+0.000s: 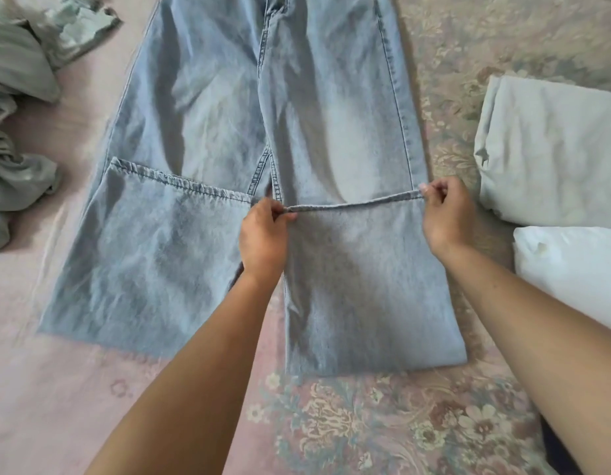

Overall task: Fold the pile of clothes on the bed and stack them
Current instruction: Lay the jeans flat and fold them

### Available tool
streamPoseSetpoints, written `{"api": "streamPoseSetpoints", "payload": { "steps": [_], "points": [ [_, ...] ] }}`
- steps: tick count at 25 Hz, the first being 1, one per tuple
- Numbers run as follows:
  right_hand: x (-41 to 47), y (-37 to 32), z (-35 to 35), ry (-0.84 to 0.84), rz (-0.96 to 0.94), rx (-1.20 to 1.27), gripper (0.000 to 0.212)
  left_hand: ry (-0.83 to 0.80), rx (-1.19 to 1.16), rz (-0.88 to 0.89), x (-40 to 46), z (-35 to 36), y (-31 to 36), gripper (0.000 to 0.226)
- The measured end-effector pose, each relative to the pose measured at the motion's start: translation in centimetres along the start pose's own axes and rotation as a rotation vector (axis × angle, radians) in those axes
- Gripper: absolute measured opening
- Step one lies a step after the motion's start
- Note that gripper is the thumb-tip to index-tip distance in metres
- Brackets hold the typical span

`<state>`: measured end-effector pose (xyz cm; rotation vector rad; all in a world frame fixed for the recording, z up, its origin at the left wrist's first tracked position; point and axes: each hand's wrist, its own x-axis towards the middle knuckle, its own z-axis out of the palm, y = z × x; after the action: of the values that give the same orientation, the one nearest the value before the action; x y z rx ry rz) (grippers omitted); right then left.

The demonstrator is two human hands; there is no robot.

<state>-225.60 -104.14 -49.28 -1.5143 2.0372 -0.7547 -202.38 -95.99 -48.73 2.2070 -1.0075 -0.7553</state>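
Light blue wide-leg jeans (pixel 314 108) lie flat on the bed, waist at the far end. The left leg's lower part is folded back up, its hem (pixel 180 181) lying across the leg. The right leg's lower part is folded up too, and I hold its hem stretched between both hands just above the fabric. My left hand (pixel 263 234) pinches the hem's inner corner. My right hand (pixel 446 214) pinches the outer corner.
A floral pink bedspread (pixel 383 423) covers the bed. Crumpled grey-green clothes (pixel 16 97) sit at the left edge. At the right lie a folded pale grey garment (pixel 551 149) and a folded white one (pixel 571 269) nearer me.
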Motion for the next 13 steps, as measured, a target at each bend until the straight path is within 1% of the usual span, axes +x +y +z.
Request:
{"api": "streamPoseSetpoints", "payload": {
  "steps": [1, 2, 3, 4, 5, 6, 7, 8, 9, 10, 11, 12, 13],
  "points": [
    [0.4, -0.1, 0.3, 0.002, -0.031, 0.017, 0.017, 0.005, -0.017, 0.002, 0.3, 0.2, 0.1, 0.012],
    [0.9, -0.1, 0.7, -0.005, -0.054, -0.017, 0.015, 0.007, -0.006, 0.01, 0.4, 0.5, 0.3, 0.013],
    [0.9, -0.3, 1.2, -0.016, -0.063, -0.123, 0.015, 0.021, 0.046, 0.039, 0.4, 0.9, 0.4, 0.017],
    [0.7, -0.4, 1.6, 0.023, -0.092, -0.314, 0.019, 0.094, 0.159, 0.135, 0.4, 1.3, 0.3, 0.024],
    [0.1, -0.5, 2.0, 0.133, -0.173, -0.484, 0.026, 0.214, 0.289, 0.272, 0.0, 1.7, 0.2, 0.031],
    [-0.8, -0.5, 2.3, 0.238, -0.314, -0.54, 0.031, 0.309, 0.391, 0.432, -0.6, 2.4, -0.1, 0.035],
    [-2.1, -0.3, 2.6, 0.258, -0.527, -0.519, 0.031, 0.308, 0.439, 0.603, -1.7, 3.2, -0.4, 0.037],
    [-3.8, 0.1, 2.9, 0.189, -0.75, -0.487, 0.028, 0.242, 0.491, 0.76, -3.3, 4.1, -0.8, 0.04],
    [-5.1, 0.8, 3.4, 0.057, -0.883, -0.482, 0.028, 0.146, 0.56, 0.86, -4.5, 4.9, -1.4, 0.044],
    [-5.9, 1.3, 3.8, -0.113, -0.885, -0.527, 0.036, 0.039, 0.637, 0.884, -5.0, 5.4, -2.0, 0.049],
    [-6.2, 1.4, 3.8, -0.294, -0.781, -0.613, 0.048, -0.072, 0.725, 0.833, -5.0, 5.8, -2.7, 0.054],
    [-6.3, 1.3, 3.8, -0.423, -0.661, -0.68, 0.057, -0.154, 0.801, 0.751, -4.7, 5.8, -3.0, 0.059],
    [-5.9, 1.2, 3.9, -0.502, -0.569, -0.724, 0.06, -0.212, 0.857, 0.668, -4.1, 5.7, -2.9, 0.063]
  ]
}}
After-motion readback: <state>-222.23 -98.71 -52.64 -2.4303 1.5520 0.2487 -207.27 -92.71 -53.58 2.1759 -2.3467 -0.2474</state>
